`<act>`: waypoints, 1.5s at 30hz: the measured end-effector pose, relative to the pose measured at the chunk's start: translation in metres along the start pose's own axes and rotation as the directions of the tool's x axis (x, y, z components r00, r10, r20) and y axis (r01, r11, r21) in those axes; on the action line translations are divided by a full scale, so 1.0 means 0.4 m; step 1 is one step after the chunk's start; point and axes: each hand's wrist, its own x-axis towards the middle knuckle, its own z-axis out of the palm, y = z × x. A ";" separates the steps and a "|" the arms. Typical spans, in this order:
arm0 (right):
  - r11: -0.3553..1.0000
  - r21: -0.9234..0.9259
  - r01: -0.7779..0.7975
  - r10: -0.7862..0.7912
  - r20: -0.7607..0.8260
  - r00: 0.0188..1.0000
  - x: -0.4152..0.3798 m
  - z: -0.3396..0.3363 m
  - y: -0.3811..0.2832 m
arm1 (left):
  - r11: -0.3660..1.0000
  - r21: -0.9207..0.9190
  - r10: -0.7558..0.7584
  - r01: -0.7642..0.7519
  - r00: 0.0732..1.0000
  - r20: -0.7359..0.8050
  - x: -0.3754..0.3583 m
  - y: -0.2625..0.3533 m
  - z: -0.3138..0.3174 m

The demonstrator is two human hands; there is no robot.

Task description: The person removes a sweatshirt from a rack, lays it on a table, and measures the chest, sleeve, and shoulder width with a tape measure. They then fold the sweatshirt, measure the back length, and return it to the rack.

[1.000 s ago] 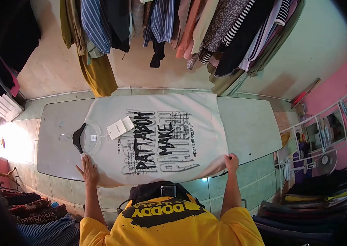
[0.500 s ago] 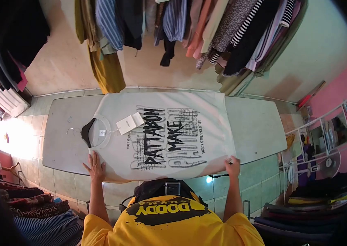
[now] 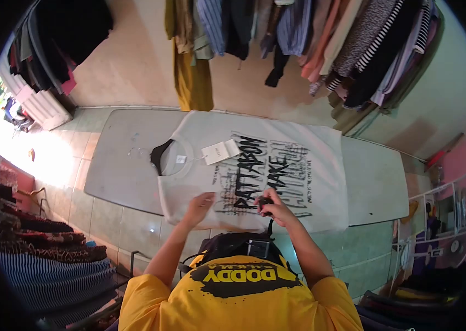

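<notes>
White printed cotton T-shirt (image 3: 277,171) lies flat across grey board (image 3: 117,165). Left hand (image 3: 200,203) open on near hem; right hand (image 3: 274,207) closed around small black object (image 3: 266,202)

I see a yellow tee (image 3: 238,300) with short sleeves, a black splash print across the chest carrying yellow letters, DODDY. A black strapped pack (image 3: 238,244) with a small buckle sits at the chest. Forearms bare.
</notes>
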 end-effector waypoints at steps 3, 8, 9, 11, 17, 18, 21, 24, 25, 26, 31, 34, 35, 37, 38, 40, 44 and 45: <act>0.762 -0.580 0.286 -0.194 0.217 0.957 0.083 0.090 0.023 | 0.908 -0.249 -0.265 0.336 0.923 0.280 -0.011 0.086 0.047; 0.498 -0.794 0.348 -0.253 0.250 0.935 0.126 0.178 0.021 | 0.734 -0.483 -0.347 0.478 0.875 0.338 -0.022 0.059 0.042; 0.501 -0.793 0.347 -0.252 0.250 0.935 0.133 0.183 0.027 | 0.692 -0.550 -0.365 0.467 0.884 0.291 -0.022 0.042 0.043; 0.572 -0.695 0.436 -0.281 0.333 0.900 0.152 0.183 0.055 | 0.727 -0.530 -0.358 0.437 0.900 0.250 -0.019 0.008 0.040; 0.624 -0.751 0.216 -0.168 0.140 0.976 0.131 0.052 0.076 | 0.970 -0.240 -0.142 0.030 0.874 -0.464 0.019 -0.126 -0.095; 0.654 -0.738 0.167 -0.154 0.087 0.984 0.119 -0.005 0.074 | 0.991 -0.115 -0.125 0.072 0.813 -0.569 0.025 -0.160 -0.152; 0.496 -0.863 -0.092 -0.132 -0.180 0.975 0.053 -0.148 0.060 | 0.977 -0.055 -0.189 0.207 0.716 -0.672 0.027 -0.149 -0.237; 0.522 -0.838 -0.160 -0.174 -0.288 0.942 0.031 -0.171 0.071 | 0.960 -0.127 -0.264 0.249 0.658 -0.706 0.054 -0.167 -0.269; 0.529 -0.830 -0.180 -0.207 -0.331 0.921 0.025 -0.173 0.074 | 0.966 -0.138 -0.246 0.217 0.630 -0.736 0.065 -0.182 -0.273; 0.531 -0.827 -0.185 -0.205 -0.338 0.919 0.025 -0.173 0.078 | 0.966 -0.136 -0.246 0.219 0.636 -0.732 0.072 -0.198 -0.278; 0.457 -0.849 -0.266 -0.235 -0.404 0.884 0.030 -0.143 0.075 | 0.952 -0.272 -0.305 0.140 0.506 -0.807 0.093 -0.206 -0.288; 0.428 -0.869 -0.248 -0.281 -0.389 0.877 0.032 -0.141 0.080 | 0.949 -0.221 -0.308 0.225 0.509 -0.804 0.083 -0.190 -0.293; 0.433 -0.864 -0.257 -0.280 -0.400 0.873 0.034 -0.139 0.082 | 0.949 -0.217 -0.307 0.227 0.519 -0.798 0.082 -0.188 -0.293; 0.414 -0.867 -0.278 -0.312 -0.422 0.851 0.034 -0.122 0.078 | 0.939 -0.294 -0.343 0.179 0.548 -0.763 0.082 -0.197 -0.300; 0.408 -0.864 -0.296 -0.317 -0.438 0.841 0.036 -0.120 0.081 | 0.952 -0.230 -0.304 0.202 0.535 -0.788 0.082 -0.198 -0.298; 0.442 -0.839 -0.318 -0.273 -0.464 0.843 0.036 -0.115 0.073 | 0.966 -0.180 -0.255 0.185 0.583 -0.771 0.081 -0.230 -0.313; 0.491 -0.825 -0.280 -0.201 -0.420 0.885 0.008 -0.175 0.060 | 0.972 -0.141 -0.230 0.190 0.619 -0.751 0.082 -0.254 -0.320; 0.491 -0.820 -0.293 -0.202 -0.435 0.878 -0.006 -0.203 0.055 | 0.971 -0.143 -0.232 0.189 0.631 -0.740 0.085 -0.252 -0.319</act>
